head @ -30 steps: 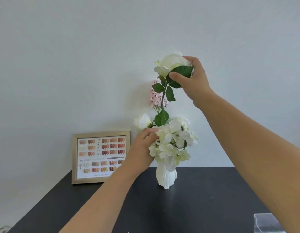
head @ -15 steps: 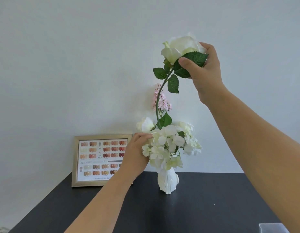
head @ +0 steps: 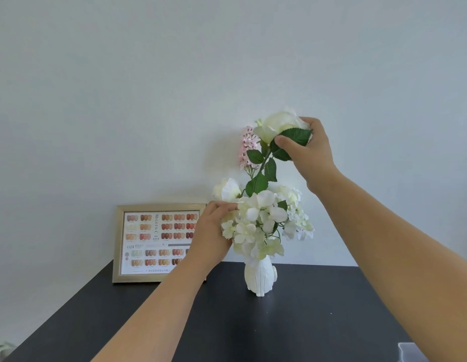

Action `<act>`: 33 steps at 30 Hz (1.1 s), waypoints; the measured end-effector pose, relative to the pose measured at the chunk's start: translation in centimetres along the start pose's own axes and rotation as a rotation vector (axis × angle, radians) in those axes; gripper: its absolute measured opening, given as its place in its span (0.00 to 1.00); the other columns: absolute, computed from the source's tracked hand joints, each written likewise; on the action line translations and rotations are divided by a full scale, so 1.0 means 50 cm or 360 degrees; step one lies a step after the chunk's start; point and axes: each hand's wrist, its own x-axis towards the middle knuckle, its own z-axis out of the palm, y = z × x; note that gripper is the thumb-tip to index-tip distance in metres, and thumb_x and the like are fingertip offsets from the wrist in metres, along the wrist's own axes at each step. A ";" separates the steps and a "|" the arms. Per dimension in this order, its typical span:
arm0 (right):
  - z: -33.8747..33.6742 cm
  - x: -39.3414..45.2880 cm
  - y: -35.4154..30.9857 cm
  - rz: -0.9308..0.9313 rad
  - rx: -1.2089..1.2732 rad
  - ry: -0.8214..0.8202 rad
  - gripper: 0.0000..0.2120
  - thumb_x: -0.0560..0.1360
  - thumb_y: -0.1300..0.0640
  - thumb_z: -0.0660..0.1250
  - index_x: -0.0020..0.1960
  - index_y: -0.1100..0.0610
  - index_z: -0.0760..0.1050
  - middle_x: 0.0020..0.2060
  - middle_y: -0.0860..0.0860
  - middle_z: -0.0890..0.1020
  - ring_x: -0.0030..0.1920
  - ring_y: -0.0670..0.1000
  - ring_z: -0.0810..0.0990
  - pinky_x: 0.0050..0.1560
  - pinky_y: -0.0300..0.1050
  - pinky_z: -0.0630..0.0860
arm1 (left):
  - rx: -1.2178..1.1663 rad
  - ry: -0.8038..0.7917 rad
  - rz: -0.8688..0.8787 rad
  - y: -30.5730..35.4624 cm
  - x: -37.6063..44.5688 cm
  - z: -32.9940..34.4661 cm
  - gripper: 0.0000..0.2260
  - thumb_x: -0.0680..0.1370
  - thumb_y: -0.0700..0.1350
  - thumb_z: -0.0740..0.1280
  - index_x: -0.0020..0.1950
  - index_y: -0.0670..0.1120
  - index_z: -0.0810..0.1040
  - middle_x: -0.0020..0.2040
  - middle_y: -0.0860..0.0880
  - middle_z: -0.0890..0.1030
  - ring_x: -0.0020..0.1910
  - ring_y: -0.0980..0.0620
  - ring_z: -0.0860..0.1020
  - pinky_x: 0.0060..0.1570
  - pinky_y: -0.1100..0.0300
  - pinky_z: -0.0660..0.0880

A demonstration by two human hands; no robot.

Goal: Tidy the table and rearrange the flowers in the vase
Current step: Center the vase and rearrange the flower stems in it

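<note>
Near edge: dark table (head: pixel 318 322) mostly bare up front; pale box (head: pixel 410 352) cut off at near right corner, contents can't tell.
L hand (head: pixel 211 236): fingers curled into left side of white blooms (head: pixel 263 223), lightly closed on the cluster, apparently steadying it.
R hand (head: pixel 309 150): raised above bouquet, pinched closed on rose (head: pixel 278 125) head & top leaf; stem curved down into the bunch.
Vase (head: pixel 260 279): white, upright, toward back edge, about mid-width; blooms spilling over rim.
Other stems: pink sprig (head: pixel 249 145) behind rose; small white rose (head: pixel 227 190) at left of bunch, just above L hand.
Frame (head: pixel 159 242): colour chart, leaning on wall at back left corner, just beside L hand.
Progress (judged): table looked tidy already; arranging midway, rose stem in vase but head not yet released/set.
Left to do: settle rose height/angle, let go both hands, maybe fluff the rest.
Room: plenty open to the right & front of vase; left side tight w/ frame. Vase narrow, top-heavy, so tugging rose could tip it.
</note>
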 end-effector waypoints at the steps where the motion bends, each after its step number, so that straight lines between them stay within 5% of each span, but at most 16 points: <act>1: 0.000 -0.004 0.010 0.0018 -0.0058 -0.0026 0.21 0.62 0.47 0.75 0.50 0.36 0.70 0.48 0.46 0.81 0.46 0.46 0.83 0.45 0.43 0.82 | 0.0000 -0.0004 -0.0012 -0.001 0.000 0.000 0.19 0.70 0.35 0.74 0.58 0.49 0.81 0.56 0.50 0.76 0.55 0.53 0.75 0.54 0.70 0.69; 8: 0.006 -0.030 0.059 0.0070 -0.0399 -0.0110 0.23 0.67 0.48 0.74 0.57 0.38 0.67 0.45 0.43 0.79 0.40 0.41 0.79 0.35 0.35 0.72 | -0.0005 -0.0026 -0.0025 0.001 -0.001 -0.003 0.18 0.70 0.36 0.74 0.58 0.50 0.81 0.55 0.52 0.75 0.53 0.59 0.74 0.51 0.78 0.64; 13: 0.003 -0.029 0.067 -0.0087 -0.0755 -0.0262 0.21 0.67 0.50 0.72 0.57 0.41 0.68 0.41 0.43 0.78 0.35 0.46 0.77 0.31 0.38 0.72 | -0.0024 -0.0044 -0.0022 -0.002 -0.002 -0.003 0.18 0.70 0.37 0.74 0.57 0.52 0.81 0.55 0.53 0.75 0.53 0.65 0.72 0.51 0.78 0.64; 17: 0.017 -0.040 0.082 -0.0102 -0.0907 -0.0488 0.23 0.68 0.52 0.73 0.59 0.44 0.69 0.40 0.44 0.76 0.33 0.45 0.76 0.29 0.37 0.70 | -0.0017 -0.0045 -0.0048 -0.006 0.000 0.001 0.18 0.70 0.38 0.74 0.58 0.53 0.81 0.56 0.53 0.74 0.54 0.58 0.74 0.52 0.77 0.65; 24: 0.033 -0.053 0.133 -0.0021 -0.0943 -0.0690 0.18 0.71 0.56 0.65 0.60 0.45 0.71 0.47 0.51 0.79 0.46 0.53 0.79 0.46 0.47 0.77 | -0.0009 0.0018 -0.0042 -0.008 -0.004 0.007 0.24 0.72 0.40 0.74 0.65 0.58 0.76 0.60 0.55 0.70 0.60 0.57 0.72 0.57 0.74 0.65; 29: 0.027 -0.063 0.149 -0.0046 -0.1271 -0.0814 0.20 0.76 0.59 0.61 0.65 0.44 0.66 0.52 0.53 0.77 0.45 0.55 0.77 0.49 0.52 0.76 | 0.0047 -0.0083 -0.0064 -0.029 -0.020 0.006 0.30 0.74 0.38 0.73 0.71 0.59 0.71 0.69 0.54 0.65 0.69 0.56 0.65 0.67 0.59 0.66; 33: 0.020 -0.066 0.133 -0.0128 -0.1490 -0.0955 0.24 0.75 0.58 0.63 0.69 0.45 0.62 0.54 0.53 0.76 0.49 0.56 0.76 0.52 0.54 0.76 | 0.0020 -0.0097 -0.0097 -0.034 -0.033 0.008 0.30 0.75 0.41 0.72 0.72 0.63 0.68 0.67 0.57 0.66 0.67 0.65 0.63 0.61 0.75 0.61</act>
